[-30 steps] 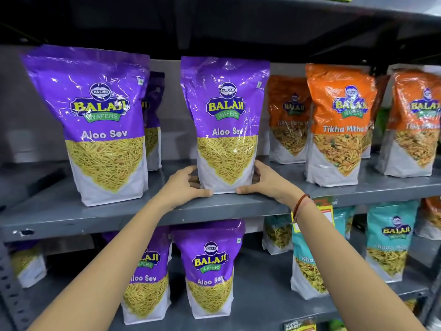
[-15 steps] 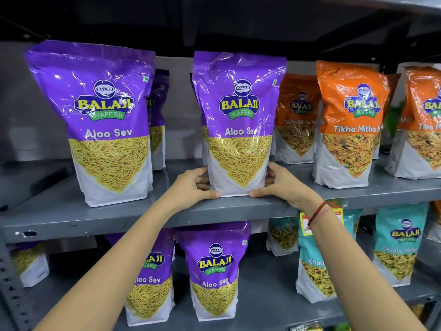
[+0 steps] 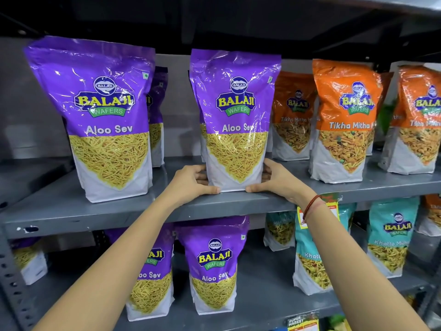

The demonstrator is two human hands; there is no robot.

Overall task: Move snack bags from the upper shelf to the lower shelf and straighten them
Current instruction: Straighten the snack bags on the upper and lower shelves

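A purple Aloo Sev bag (image 3: 235, 120) stands upright near the front edge of the upper grey shelf (image 3: 148, 209). My left hand (image 3: 191, 183) grips its lower left side and my right hand (image 3: 274, 180) grips its lower right side, thumbs at the front bottom corners. Another purple Aloo Sev bag (image 3: 100, 115) stands to the left on the same shelf. On the lower shelf (image 3: 262, 304) two purple Aloo Sev bags (image 3: 214, 266) stand upright, one partly hidden by my left forearm.
Orange Tikha Mitha bags (image 3: 346, 120) stand at the right of the upper shelf, with more purple and orange bags behind. Teal Khatta Mitha bags (image 3: 391, 237) stand at the right of the lower shelf. A perforated shelf post (image 3: 9, 283) runs down the left.
The view has drifted slightly, shifting the bags to the right in the frame. Both hands stay on the base of the middle purple bag, which still rests on the upper shelf.
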